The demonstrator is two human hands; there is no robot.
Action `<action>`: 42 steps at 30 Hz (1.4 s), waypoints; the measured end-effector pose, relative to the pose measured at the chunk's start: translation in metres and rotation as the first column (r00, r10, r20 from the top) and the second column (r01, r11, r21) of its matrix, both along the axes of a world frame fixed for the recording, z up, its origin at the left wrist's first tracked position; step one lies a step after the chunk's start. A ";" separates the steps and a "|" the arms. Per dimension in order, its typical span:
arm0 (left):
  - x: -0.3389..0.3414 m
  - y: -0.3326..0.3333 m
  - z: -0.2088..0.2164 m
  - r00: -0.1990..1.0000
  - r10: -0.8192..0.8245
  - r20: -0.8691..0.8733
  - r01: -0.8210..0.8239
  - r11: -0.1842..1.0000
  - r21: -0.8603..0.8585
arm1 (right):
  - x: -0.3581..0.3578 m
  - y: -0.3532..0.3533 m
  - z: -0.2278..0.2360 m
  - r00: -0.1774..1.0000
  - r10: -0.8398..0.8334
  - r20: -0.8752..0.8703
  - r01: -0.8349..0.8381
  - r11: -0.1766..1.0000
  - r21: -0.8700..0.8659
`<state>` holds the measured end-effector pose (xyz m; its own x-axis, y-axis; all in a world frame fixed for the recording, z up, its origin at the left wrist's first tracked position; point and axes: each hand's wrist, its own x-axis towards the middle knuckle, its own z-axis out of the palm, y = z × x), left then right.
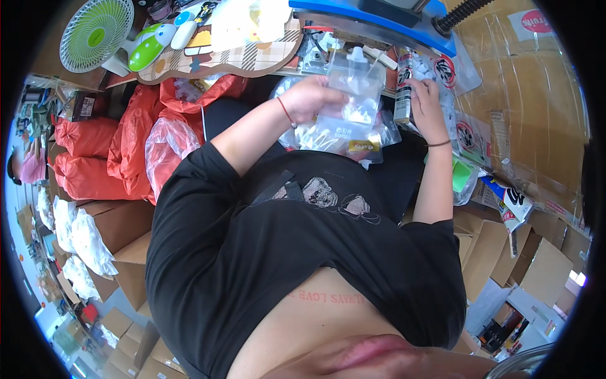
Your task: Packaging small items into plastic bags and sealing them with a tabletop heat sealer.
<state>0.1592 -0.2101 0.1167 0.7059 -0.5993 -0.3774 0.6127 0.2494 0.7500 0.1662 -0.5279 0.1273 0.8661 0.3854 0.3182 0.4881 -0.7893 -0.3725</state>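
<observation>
From the head view, I see my left hand (310, 96) closed on the upper edge of a clear spouted pouch (353, 95), held over my lap above a heap of similar bags (344, 140). My right hand (426, 104) grips a slim printed packet (403, 88) just beside it, under the blue machine (372, 22)

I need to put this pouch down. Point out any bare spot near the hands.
Little is bare. The left hand and right hand hold a clear spouted pouch over a lap heaped with clear bags. Orange bags crowd the left; packets crowd the right. The flattest open patch is the taped cardboard at the far right.
</observation>
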 end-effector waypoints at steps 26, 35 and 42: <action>-0.003 0.083 -0.016 0.687 0.018 0.726 -0.480 0.761 0.435 | -0.030 0.025 0.056 0.976 -0.172 -0.131 0.195 0.963 0.185; -0.036 0.010 0.012 0.863 -0.116 0.491 -0.069 0.937 0.342 | -0.023 0.110 0.072 0.967 0.065 -0.245 0.086 0.826 0.558; -0.058 -0.026 0.011 0.976 -0.039 0.213 0.031 0.999 0.040 | -0.028 0.078 0.067 0.976 0.188 -0.108 -0.143 0.935 0.326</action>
<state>0.1008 -0.2360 0.1272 0.7513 -0.6138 -0.2426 0.4455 0.2004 0.8726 0.1377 -0.4497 0.1947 0.8420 0.4264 0.3306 0.5292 -0.5334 -0.6599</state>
